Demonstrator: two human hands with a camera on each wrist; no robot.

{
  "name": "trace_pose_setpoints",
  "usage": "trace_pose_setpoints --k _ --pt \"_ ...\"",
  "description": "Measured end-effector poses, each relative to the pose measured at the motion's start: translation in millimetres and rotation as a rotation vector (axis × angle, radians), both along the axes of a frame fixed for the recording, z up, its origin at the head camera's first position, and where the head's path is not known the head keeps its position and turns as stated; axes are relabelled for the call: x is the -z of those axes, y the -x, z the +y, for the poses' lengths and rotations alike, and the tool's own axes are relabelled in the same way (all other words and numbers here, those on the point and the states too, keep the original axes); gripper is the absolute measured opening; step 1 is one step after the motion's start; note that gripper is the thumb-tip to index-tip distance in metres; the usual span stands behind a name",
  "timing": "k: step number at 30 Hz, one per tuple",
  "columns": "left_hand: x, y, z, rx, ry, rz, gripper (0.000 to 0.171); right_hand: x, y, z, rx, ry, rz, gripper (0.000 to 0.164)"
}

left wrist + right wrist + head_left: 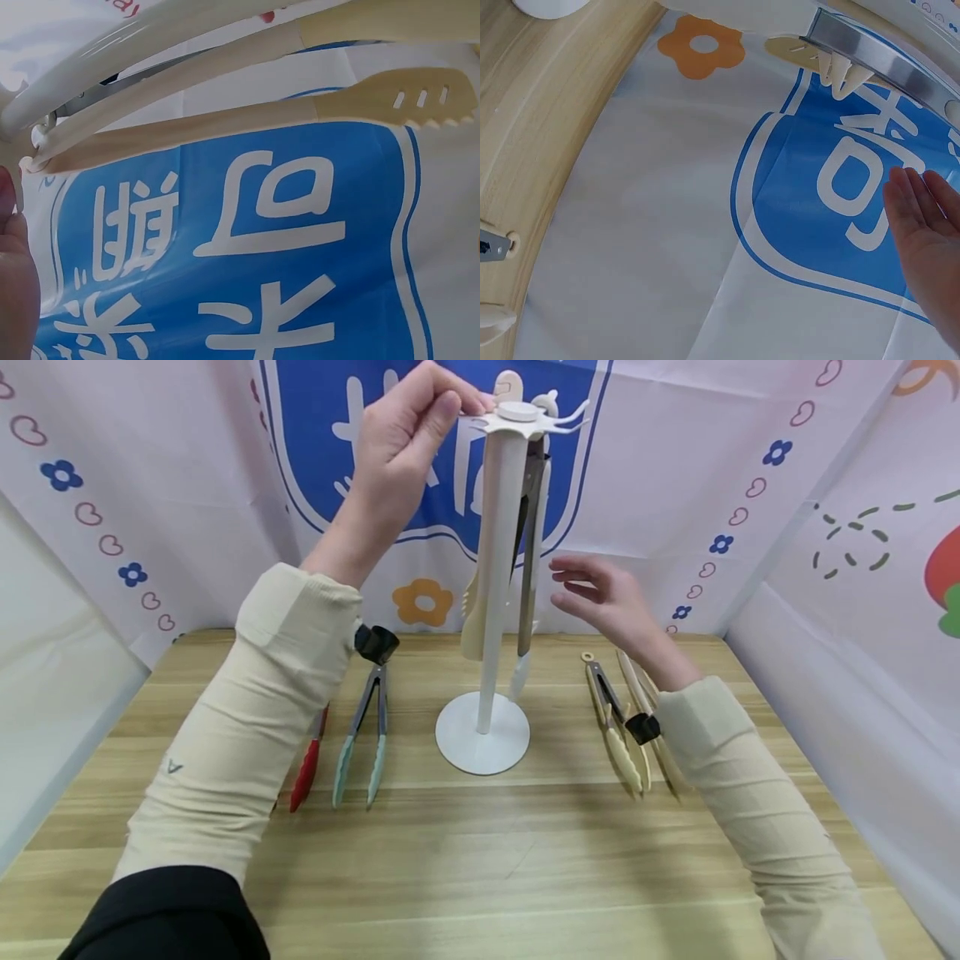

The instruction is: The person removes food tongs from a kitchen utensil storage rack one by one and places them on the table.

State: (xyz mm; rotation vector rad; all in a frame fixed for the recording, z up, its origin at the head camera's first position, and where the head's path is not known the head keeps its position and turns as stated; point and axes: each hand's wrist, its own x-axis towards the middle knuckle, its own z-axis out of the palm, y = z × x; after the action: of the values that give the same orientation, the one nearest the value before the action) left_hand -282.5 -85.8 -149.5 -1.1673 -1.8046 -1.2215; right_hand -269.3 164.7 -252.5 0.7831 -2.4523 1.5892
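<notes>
White utensil stand (490,681) upright on the wooden worktop (420,877)
We see the left hand (408,439) touching its hooked top, but cannot tell if its grip clamps; beside hanging silver tongs (527,585), the right hand's (603,597) grip is apart.

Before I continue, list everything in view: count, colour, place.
Stand: one, white, centre.
Slotted turner: one, beige, hanging on stand.
Other hanging utensil: at least one, beige, near turner.
Hanging tongs: one, steel, on stand.
Teal tongs: one, teal, left.
Red utensil: one, red, left, partly hidden.
Cream tongs: one, cream, right.
Neighbouring utensil: at least one, pale, right, partly hidden.
Table: one, tan, beneath.
Backdrop: one, white, blue emblem, behind.
Wrist cameras: two, black, on wrists.
Sleeves: two, cream, arms.
Left hand: one, bare, stand's top.
Right hand: one, bare, beside hanging tongs.
</notes>
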Motion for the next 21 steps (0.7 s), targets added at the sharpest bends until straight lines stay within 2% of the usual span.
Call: trace_pose_setpoints --k 3,6,8,12,15,21 --pt "-3.2 -1.4 -3 -0.057 0.105 0.093 0.026 0.3 0.8 -4 -0.023 0.021 -0.011 0.048" --pt "-6.1 -3.7 -4 -0.097 0.16 0.121 0.028 0.1 2.4 -8 -0.055 0.046 -0.021 0.049" --pt "-6.9 -5.9 -3 -0.111 0.167 0.091 0.027 -0.5 3.4 -10 -0.067 0.059 -0.028 0.049" --pt "-7.8 -9.1 -3 -0.094 0.165 0.055 0.025 -2.6 5.8 -15 -0.074 0.098 -0.06 0.049" --pt "-8.2 -10.0 -4 -0.088 0.183 0.094 0.023 -3.8 7.5 -17 -0.084 0.144 -0.083 0.048" --pt "-7.8 -10.1 -5 -0.161 0.231 0.192 0.022 -2.2 13.3 -23 -0.148 0.233 -0.093 0.043"
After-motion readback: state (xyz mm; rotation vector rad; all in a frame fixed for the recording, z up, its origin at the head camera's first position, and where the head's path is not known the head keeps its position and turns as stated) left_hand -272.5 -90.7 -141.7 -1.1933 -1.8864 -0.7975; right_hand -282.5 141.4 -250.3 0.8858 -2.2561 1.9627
